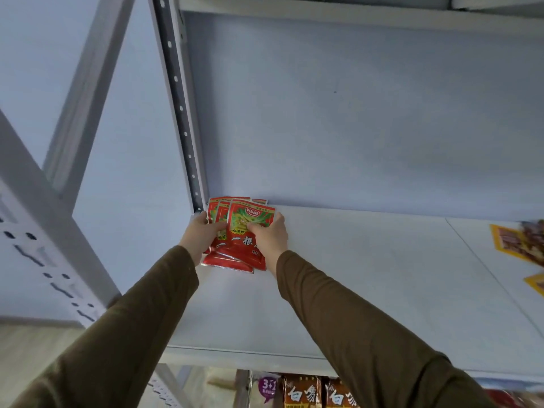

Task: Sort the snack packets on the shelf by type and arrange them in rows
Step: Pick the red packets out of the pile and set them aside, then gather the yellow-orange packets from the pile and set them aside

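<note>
Several red snack packets (240,228) with green and yellow pictures lie overlapping in a stack at the back left corner of the white shelf (368,275). My left hand (201,235) grips the stack's left side, thumb on top. On the right side, my right hand (269,238) holds the top packet, fingers curled over its edge. Both arms wear brown sleeves. Yellow-edged packets (518,242) lie at the shelf's far right, partly cut off by the frame.
A grey perforated upright (182,113) stands just left of the stack, and the wall is behind it. Another yellow packet corner (535,284) shows at the right edge. Below the shelf hang brown packets (303,393) with white characters.
</note>
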Action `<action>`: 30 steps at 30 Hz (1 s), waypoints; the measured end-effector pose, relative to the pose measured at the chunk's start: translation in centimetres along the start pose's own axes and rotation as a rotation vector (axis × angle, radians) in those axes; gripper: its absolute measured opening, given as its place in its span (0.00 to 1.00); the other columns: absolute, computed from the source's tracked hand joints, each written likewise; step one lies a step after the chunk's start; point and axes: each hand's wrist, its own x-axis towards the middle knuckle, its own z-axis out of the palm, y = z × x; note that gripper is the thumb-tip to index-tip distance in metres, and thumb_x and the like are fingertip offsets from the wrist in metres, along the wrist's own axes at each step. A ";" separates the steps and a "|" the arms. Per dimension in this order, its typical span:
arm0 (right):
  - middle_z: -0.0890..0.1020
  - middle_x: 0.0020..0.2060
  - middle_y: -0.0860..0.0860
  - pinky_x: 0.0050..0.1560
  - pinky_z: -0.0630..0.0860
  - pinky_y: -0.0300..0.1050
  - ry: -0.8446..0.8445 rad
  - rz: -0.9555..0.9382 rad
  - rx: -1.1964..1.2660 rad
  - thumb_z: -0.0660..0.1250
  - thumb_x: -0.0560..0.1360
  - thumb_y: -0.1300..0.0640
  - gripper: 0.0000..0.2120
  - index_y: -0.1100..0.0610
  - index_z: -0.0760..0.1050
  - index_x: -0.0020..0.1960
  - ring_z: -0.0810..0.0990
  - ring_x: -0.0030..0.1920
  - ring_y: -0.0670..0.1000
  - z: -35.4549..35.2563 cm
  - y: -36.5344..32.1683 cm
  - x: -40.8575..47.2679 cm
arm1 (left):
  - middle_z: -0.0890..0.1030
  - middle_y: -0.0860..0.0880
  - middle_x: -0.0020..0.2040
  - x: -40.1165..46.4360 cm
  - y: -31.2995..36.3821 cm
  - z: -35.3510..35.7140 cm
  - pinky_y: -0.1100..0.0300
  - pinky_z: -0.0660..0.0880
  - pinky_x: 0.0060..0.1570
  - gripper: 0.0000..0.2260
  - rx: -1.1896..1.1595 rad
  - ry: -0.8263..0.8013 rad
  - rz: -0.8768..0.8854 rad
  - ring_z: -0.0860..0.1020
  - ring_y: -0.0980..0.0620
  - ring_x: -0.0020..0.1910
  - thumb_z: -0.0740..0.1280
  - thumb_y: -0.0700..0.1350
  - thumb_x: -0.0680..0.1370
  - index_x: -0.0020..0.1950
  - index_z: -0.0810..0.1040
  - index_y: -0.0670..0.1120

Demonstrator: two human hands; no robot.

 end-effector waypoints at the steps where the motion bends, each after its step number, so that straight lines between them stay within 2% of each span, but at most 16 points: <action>1: 0.79 0.63 0.54 0.64 0.78 0.61 0.013 -0.029 -0.053 0.74 0.76 0.51 0.29 0.53 0.65 0.72 0.79 0.64 0.57 0.0 0.0 0.0 | 0.84 0.48 0.51 0.0 0.0 -0.1 0.54 0.83 0.40 0.13 0.000 0.002 0.003 0.87 0.46 0.43 0.69 0.51 0.81 0.62 0.71 0.51; 3: 0.79 0.64 0.53 0.66 0.76 0.61 0.015 -0.052 -0.091 0.72 0.78 0.51 0.26 0.53 0.67 0.71 0.77 0.65 0.57 -0.3 -0.1 -0.3 | 0.84 0.50 0.49 -0.1 0.0 -0.1 0.56 0.82 0.36 0.13 -0.008 0.014 0.022 0.87 0.48 0.40 0.70 0.50 0.80 0.61 0.69 0.53; 6: 0.79 0.63 0.53 0.65 0.77 0.61 0.008 -0.032 -0.076 0.71 0.79 0.51 0.23 0.53 0.68 0.70 0.78 0.64 0.57 -0.8 -0.1 -0.6 | 0.81 0.55 0.49 -0.4 0.1 0.0 0.57 0.82 0.33 0.19 0.008 0.045 0.080 0.86 0.49 0.40 0.71 0.49 0.80 0.68 0.68 0.53; 9: 0.81 0.61 0.53 0.61 0.80 0.60 -0.027 -0.016 -0.022 0.71 0.79 0.51 0.22 0.52 0.69 0.69 0.81 0.61 0.57 -1.4 -0.1 -0.7 | 0.82 0.49 0.59 -0.7 0.3 0.0 0.48 0.85 0.46 0.24 0.049 0.059 0.148 0.86 0.46 0.46 0.71 0.49 0.80 0.74 0.67 0.51; 12: 0.81 0.62 0.54 0.59 0.82 0.59 -0.055 -0.001 0.036 0.71 0.79 0.51 0.24 0.51 0.68 0.72 0.83 0.57 0.55 -2.3 0.2 -1.1 | 0.80 0.48 0.63 -1.4 0.7 0.5 0.42 0.82 0.55 0.23 0.113 0.095 0.250 0.84 0.45 0.52 0.70 0.49 0.80 0.73 0.68 0.52; 15: 0.77 0.69 0.55 0.63 0.80 0.59 -0.044 -0.005 0.041 0.71 0.79 0.52 0.33 0.52 0.60 0.80 0.81 0.63 0.56 -3.3 0.5 -1.5 | 0.79 0.48 0.64 -2.5 1.2 1.3 0.44 0.81 0.56 0.22 0.194 0.126 0.359 0.82 0.48 0.54 0.70 0.50 0.80 0.73 0.69 0.52; 19: 0.68 0.77 0.55 0.73 0.70 0.59 0.004 -0.103 -0.040 0.69 0.80 0.50 0.35 0.53 0.58 0.81 0.68 0.75 0.57 -5.8 0.4 -2.3 | 0.72 0.45 0.72 -3.7 2.1 3.3 0.41 0.74 0.66 0.24 0.366 0.134 0.456 0.73 0.42 0.68 0.69 0.51 0.80 0.75 0.67 0.53; 22: 0.66 0.78 0.53 0.77 0.63 0.59 0.044 -0.163 -0.098 0.68 0.80 0.50 0.34 0.53 0.59 0.81 0.62 0.78 0.57 -9.1 0.4 -3.0 | 0.69 0.46 0.75 -5.0 3.2 5.9 0.41 0.73 0.68 0.23 0.459 0.124 0.508 0.71 0.42 0.70 0.68 0.52 0.81 0.75 0.68 0.54; 27: 0.66 0.77 0.53 0.77 0.64 0.56 0.113 -0.202 -0.154 0.68 0.80 0.51 0.32 0.53 0.61 0.80 0.63 0.77 0.56 -16.7 1.3 -4.5 | 0.70 0.45 0.74 -7.8 4.3 12.7 0.44 0.68 0.72 0.23 0.462 0.009 0.597 0.68 0.41 0.72 0.69 0.49 0.80 0.74 0.71 0.50; 30: 0.67 0.76 0.53 0.76 0.63 0.54 0.159 -0.242 -0.231 0.68 0.80 0.51 0.31 0.53 0.61 0.80 0.62 0.77 0.55 -22.4 2.3 -5.7 | 0.72 0.43 0.72 -10.2 4.2 18.0 0.48 0.68 0.70 0.22 0.481 -0.035 0.631 0.69 0.41 0.71 0.70 0.48 0.80 0.73 0.71 0.47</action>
